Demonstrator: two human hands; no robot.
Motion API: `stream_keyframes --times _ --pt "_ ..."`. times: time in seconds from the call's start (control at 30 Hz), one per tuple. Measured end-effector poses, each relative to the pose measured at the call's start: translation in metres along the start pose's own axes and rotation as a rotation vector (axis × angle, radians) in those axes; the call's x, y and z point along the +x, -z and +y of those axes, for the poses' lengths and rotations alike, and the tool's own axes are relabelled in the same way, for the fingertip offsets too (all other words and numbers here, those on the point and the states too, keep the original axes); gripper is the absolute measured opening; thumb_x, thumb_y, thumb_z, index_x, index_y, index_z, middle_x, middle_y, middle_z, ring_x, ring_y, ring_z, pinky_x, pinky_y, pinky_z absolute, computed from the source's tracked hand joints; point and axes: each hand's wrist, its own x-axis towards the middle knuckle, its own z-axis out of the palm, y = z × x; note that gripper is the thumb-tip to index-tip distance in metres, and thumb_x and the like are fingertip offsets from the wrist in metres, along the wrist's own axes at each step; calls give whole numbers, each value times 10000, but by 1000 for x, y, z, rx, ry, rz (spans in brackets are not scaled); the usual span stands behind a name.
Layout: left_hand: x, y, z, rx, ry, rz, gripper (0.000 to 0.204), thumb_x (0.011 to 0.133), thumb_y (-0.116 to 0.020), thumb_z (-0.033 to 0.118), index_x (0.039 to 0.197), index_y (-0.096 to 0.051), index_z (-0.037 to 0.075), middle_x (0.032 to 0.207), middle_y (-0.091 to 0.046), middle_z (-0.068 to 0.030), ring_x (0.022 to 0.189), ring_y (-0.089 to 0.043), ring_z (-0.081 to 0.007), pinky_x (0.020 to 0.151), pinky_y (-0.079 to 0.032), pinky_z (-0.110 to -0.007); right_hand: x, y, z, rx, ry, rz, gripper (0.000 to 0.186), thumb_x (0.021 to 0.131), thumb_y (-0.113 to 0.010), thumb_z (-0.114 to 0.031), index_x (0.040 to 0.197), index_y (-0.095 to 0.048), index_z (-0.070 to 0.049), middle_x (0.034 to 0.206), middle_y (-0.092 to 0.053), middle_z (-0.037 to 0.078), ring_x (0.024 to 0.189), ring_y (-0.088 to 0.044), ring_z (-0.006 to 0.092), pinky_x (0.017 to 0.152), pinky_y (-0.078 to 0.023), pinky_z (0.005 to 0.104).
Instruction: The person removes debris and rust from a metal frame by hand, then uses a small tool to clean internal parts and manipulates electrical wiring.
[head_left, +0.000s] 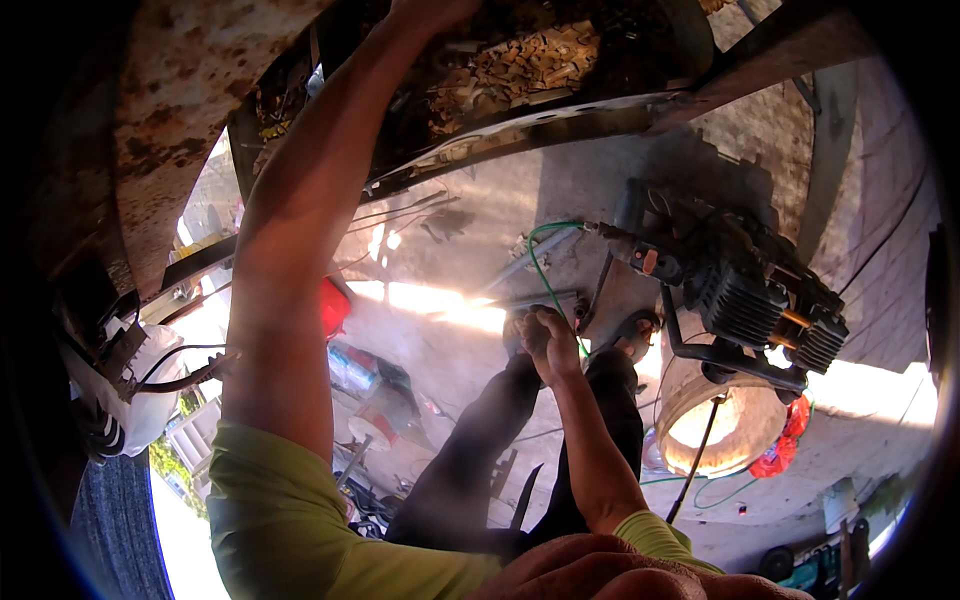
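Thin green flexible hose [556, 226] curves near the clenched right hand [549, 343], contents unclear; far beyond a curved metal rim [545, 115], the left hand's [432, 10] grip cannot be told.

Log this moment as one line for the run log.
left hand: cut off at top edge, grip unseen | right hand: curled, contents unclear, near green cord | black finned machine: at right
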Motion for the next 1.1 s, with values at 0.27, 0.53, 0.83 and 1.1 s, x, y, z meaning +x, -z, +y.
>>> stream_keyframes --times 0.27,0.53,0.83,1.1 --pt "42 -29 -54 27 -254 122 284 837 -588 111 1087 -721 102 1011 -667 -198 1001 -621 -410 881 -505 -466 0 3 -4 15 34 8 194 975 -545 -224 871 -599 -70 770 -628 35 634 -596 133 555 -493 264" --pt "50 -15 -15 -507 188 8 215 805 -600 132 985 -706 78 916 -630 -225 919 -611 -417 786 -489 -499 0 0 -8 65 65 16 138 953 -540 -166 928 -595 -43 754 -585 33 710 -564 170 627 -441 303" --pt "64 -34 -54 99 -106 -71 228 789 -673 171 975 -693 41 885 -637 -235 894 -619 -438 780 -498 -497 -2 -8 -13 9 37 77 136 949 -549 -171 936 -599 -45 770 -588 32 712 -561 171 630 -436 296" --pt "10 18 -21 -1125 490 -44 136 858 -708 141 968 -702 60 918 -719 -86 845 -686 -240 727 -546 -399 4 7 -9 -3 73 74 162 955 -528 -188 886 -585 -53 764 -574 31 675 -555 174 631 -440 307"
